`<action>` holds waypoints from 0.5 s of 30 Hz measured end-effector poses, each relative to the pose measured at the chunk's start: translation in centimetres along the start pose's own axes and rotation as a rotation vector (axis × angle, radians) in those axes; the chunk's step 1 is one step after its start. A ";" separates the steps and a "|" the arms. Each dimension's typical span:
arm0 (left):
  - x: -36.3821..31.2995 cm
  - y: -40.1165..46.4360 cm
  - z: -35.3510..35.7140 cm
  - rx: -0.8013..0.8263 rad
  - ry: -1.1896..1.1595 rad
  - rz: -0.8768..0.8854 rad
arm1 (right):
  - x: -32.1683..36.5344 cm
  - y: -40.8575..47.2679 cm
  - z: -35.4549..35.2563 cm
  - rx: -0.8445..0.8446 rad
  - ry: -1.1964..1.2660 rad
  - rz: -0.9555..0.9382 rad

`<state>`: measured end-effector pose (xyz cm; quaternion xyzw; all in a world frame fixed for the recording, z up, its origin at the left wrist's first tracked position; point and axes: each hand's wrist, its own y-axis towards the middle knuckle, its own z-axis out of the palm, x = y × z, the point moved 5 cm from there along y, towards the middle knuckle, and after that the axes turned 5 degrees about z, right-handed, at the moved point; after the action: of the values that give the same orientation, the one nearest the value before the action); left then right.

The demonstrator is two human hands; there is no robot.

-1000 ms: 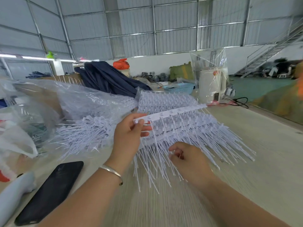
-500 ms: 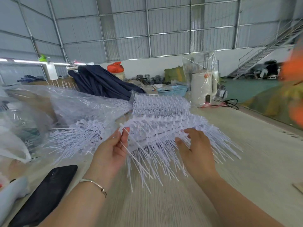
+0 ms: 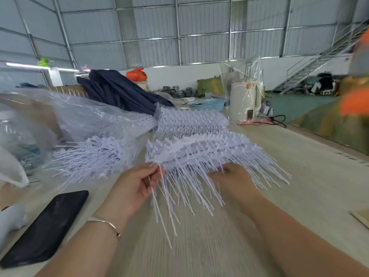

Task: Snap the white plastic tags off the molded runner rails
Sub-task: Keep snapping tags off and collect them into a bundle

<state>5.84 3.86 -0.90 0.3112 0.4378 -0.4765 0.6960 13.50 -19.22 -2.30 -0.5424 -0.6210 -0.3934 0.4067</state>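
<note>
Head view: left hand pinches thin white plastic tag stems at left edge of stacked white molded runner rails lying on pale wooden table; right hand fingers curled into stems at front, grip unclear; black phone lies left of wrist
</note>
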 end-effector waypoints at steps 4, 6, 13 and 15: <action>-0.4 -0.3 -0.1 0.003 0.123 0.081 | 0.8 -0.4 -1.0 -0.065 0.167 -0.068; -0.4 -0.4 -0.5 -0.044 0.312 0.128 | 1.1 -0.5 -1.3 -0.103 0.096 -0.095; -0.3 -0.6 -0.4 -0.123 0.564 0.217 | 1.6 -1.2 -1.5 -0.205 -0.178 -0.128; -0.3 -0.5 -0.4 -0.116 0.590 0.219 | 1.3 -1.1 -1.5 -0.167 -0.230 -0.081</action>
<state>5.17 4.10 -0.84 0.4408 0.6111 -0.2622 0.6030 12.38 -20.23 -0.61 -0.5905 -0.6498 -0.3951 0.2701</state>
